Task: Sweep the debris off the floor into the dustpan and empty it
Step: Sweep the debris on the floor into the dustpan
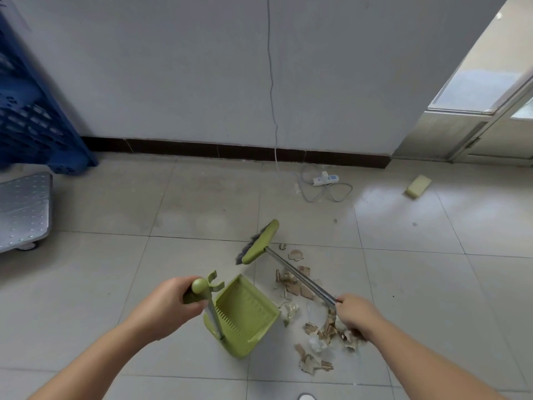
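- Head view: left hand (170, 301) grips the dustpan (248, 316) by its handle top; right hand (356, 313) grips the broom (259, 242) on its stiff metal shaft.
- Scattered debris (317, 336), cardboard scraps and crumpled film, looks light and likely to skitter; short strokes seem wise.
- It lies on the floor (115, 269) just right of the dustpan's mouth, partly beneath the right hand.

Bare tile floor (115, 284) lies open left of the dustpan (245, 313); debris (314, 336) crowds its right side.
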`<state>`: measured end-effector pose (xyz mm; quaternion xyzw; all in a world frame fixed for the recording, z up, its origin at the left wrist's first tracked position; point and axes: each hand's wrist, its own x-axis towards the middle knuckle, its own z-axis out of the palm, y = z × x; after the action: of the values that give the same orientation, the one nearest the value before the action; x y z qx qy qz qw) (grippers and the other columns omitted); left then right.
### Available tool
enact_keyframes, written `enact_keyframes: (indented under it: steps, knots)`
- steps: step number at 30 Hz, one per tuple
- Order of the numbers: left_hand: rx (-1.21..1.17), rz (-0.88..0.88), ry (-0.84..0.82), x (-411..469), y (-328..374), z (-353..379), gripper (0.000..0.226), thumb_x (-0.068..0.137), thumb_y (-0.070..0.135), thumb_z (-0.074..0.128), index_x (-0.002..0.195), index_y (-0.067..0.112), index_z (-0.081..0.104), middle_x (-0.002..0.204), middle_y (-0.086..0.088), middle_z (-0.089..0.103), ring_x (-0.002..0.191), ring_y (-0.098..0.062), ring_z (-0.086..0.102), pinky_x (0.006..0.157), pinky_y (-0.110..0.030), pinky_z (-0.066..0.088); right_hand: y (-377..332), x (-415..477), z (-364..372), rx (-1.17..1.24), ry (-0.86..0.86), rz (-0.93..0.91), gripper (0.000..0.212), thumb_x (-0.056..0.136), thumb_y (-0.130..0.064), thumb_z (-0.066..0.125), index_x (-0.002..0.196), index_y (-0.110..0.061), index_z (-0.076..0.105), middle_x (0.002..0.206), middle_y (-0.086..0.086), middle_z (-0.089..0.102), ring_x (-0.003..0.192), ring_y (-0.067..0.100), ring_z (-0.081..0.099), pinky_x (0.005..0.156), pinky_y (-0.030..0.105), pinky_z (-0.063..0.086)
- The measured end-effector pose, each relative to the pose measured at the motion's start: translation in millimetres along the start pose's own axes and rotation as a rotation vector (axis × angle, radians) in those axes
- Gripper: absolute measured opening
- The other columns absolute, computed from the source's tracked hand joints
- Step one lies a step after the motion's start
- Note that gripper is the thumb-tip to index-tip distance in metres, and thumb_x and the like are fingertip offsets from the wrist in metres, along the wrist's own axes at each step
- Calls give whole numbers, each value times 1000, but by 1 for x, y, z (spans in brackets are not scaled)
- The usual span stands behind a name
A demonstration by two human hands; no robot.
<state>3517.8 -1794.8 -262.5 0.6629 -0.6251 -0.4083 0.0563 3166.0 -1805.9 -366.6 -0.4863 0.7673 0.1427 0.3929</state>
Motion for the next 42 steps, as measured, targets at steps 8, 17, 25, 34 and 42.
enact_keyframes:
  steps: [8, 17, 25, 34, 42]
  knots:
    - [116, 50, -21, 13, -29, -8, 5, 86, 23, 63, 83, 27, 63, 62, 8, 56, 52, -6, 44, 50, -18, 34, -15, 16, 24, 3, -106, 140, 38, 87, 0, 32, 117, -5, 56, 60, 7, 55, 41, 18, 49, 38, 18, 37]
    - [113, 56, -59, 16, -54, -8, 6, 86, 26, 64, 80, 27, 62, 61, 8, 56, 52, -7, 42, 52, -23, 37, 36, -29, 67, 184, -85, 251, 44, 89, -11, 23, 123, -16, 51, 64, 10, 54, 46, 19, 48, 45, 21, 36]
    - [142, 72, -84, 10, -55, -4, 9, 84, 30, 67, 81, 38, 63, 66, 6, 62, 56, -7, 49, 53, -23, 41, 81, -64, 65, 110, -59, 264, 36, 90, -14, 27, 106, -25, 58, 69, 9, 58, 41, 19, 51, 40, 17, 39]
    - [221, 98, -85, 0, -43, 9, 9, 83, 32, 68, 82, 38, 62, 72, 9, 66, 69, -10, 59, 63, -29, 49, 132, -99, 75, 39, -57, 302, 39, 90, -21, 30, 111, -34, 60, 77, 4, 63, 44, 20, 58, 42, 20, 46]
    - [214, 104, -71, -12, -28, 24, 12, 80, 39, 73, 86, 37, 63, 73, 8, 66, 71, -12, 59, 63, -28, 47, 158, -131, 73, -9, -50, 333, 33, 88, -25, 29, 100, -32, 59, 78, -2, 63, 50, 17, 64, 42, 20, 44]
